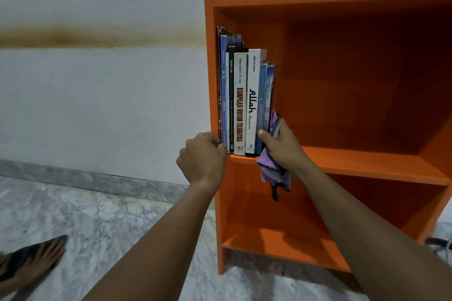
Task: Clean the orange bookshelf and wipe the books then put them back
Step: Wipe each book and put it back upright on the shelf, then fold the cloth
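The orange bookshelf (342,0) fills the right side of the head view. Several books (241,102) stand upright in a row at the left end of its middle shelf. My left hand (201,156) is curled at the shelf's front left edge, fingertips touching the bottom of the leftmost books. My right hand (281,144) presses against the rightmost book, thumb on a blue spine, and grips a purple and grey cloth (272,166) that hangs below the shelf board.
A white wall (97,93) with a brown stain band stands left of the shelf. The floor (110,227) is grey marble tile. A foot in a dark sandal (31,261) is at the lower left. A cable (440,243) lies at the shelf's right foot.
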Available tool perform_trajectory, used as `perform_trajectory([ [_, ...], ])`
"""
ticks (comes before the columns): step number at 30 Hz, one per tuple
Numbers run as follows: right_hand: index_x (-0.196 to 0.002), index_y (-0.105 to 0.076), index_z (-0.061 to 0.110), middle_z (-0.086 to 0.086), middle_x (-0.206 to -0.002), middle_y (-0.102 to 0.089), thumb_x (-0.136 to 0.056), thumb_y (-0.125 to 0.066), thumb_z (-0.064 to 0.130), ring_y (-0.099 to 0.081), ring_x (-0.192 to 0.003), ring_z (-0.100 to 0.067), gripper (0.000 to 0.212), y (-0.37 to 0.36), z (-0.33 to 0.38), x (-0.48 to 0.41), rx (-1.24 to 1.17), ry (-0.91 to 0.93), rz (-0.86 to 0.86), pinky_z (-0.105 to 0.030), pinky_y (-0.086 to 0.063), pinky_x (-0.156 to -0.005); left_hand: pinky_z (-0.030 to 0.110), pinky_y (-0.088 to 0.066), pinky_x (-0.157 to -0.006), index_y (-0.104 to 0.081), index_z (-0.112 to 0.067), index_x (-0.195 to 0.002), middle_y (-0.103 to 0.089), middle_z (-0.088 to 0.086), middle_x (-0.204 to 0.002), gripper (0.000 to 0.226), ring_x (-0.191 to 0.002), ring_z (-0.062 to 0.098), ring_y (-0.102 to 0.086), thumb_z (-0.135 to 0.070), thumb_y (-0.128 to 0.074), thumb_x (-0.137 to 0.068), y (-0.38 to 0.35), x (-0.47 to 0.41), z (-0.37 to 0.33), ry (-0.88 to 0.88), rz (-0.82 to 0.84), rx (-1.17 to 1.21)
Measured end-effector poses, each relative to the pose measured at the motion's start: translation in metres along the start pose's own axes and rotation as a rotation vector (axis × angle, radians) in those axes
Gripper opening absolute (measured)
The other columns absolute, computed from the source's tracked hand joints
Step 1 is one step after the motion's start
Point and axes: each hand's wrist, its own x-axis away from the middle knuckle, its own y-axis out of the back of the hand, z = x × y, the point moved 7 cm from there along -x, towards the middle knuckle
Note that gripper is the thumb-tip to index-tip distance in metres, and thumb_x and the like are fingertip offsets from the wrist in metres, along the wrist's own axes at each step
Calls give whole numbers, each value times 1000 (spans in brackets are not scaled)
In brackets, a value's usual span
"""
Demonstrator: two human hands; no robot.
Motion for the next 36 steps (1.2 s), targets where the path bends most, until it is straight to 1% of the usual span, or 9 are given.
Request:
perform_trajectory([
  [3, -142, -46, 16, -2, -143, -58, -98, -66, 34, -54, -131, -27, 52, 3, 1, 5, 31, -75, -28, -49, -44, -111, 22, -39, -55, -73, -25, -110, -76, -3, -110, 27, -88, 20, -71, -44, -69, -91, -2, 4, -2, -31, 112, -55],
  [8, -135, -45, 21, -13, -132, -52, -90, -70, 21, -59, -105, -29, 52, 13, 10, 31, 123, -274, -96, -39, -53, -85, 29, -55, -72, -62, -26, -132, -66, -1, -132, 47, -110, 25, -68, -39, -72, -88, -4, 15, -12, -99, 367, -24],
  [10, -126, -38, 23, -13, -126, -44, -84, -68, 13, -54, -100, -26, 53, 20, 26, 46, 29, -342, -122, -33, -50, -73, 37, -55, -88, -64, -20, -130, -64, 2, -134, 48, -120, 27, -62, -35, -76, -86, 2, 16, -21, -37, 501, 145],
  [13, -106, -29, 29, -12, -117, -42, -61, -67, 15, -54, -106, -30, 60, 39, 65, 68, -133, -332, -119, -42, -57, -81, 45, -49, -104, -71, -15, -121, -68, 6, -128, 35, -123, 31, -60, -28, -75, -89, 33, 26, -51, 106, 616, 527],
  [17, -83, -39, 15, -6, -73, -55, -81, -58, 0, -59, -55, -11, 25, 74, 124, 100, -332, -217, -50, -26, -49, -49, 38, -52, -92, -71, -22, -105, -72, 8, -121, 13, -110, 28, -66, -30, -64, -97, 79, 56, -97, 136, 758, 733],
  [20, -87, -53, 7, -15, -78, -63, -63, -64, 4, -62, -66, -21, 26, 92, 163, 137, -357, -193, 56, -33, -50, -64, 32, -56, -77, -71, -22, -113, -76, 4, -111, 26, -93, 24, -72, -40, -66, -95, 104, 82, -110, 165, 846, 873],
  [22, -90, -59, 10, -18, -92, -60, -52, -63, 10, -57, -80, -28, 38, 105, 174, 153, -337, -205, 73, -43, -47, -74, 26, -54, -68, -71, -18, -115, -76, 6, -108, 29, -86, 18, -74, -36, -70, -93, 124, 98, -109, 170, 824, 946],
  [30, -101, -67, 6, -33, -107, -70, -84, -61, 10, -62, -84, -32, 19, 112, 200, 180, -414, -266, 40, -45, -49, -75, 22, -52, -61, -71, -11, -99, -75, 6, -95, 18, -85, 17, -68, -28, -71, -93, 213, 88, -101, 189, 581, 1012],
  [36, -92, -68, 14, -8, -75, -66, -94, -52, 3, -58, -62, -21, 19, 107, 204, 161, -392, -258, -83, -30, -48, -60, 32, -56, -73, -75, -13, -97, -74, 9, -100, 15, -94, 24, -69, -24, -65, -98, 253, 47, -91, 146, 403, 849],
])
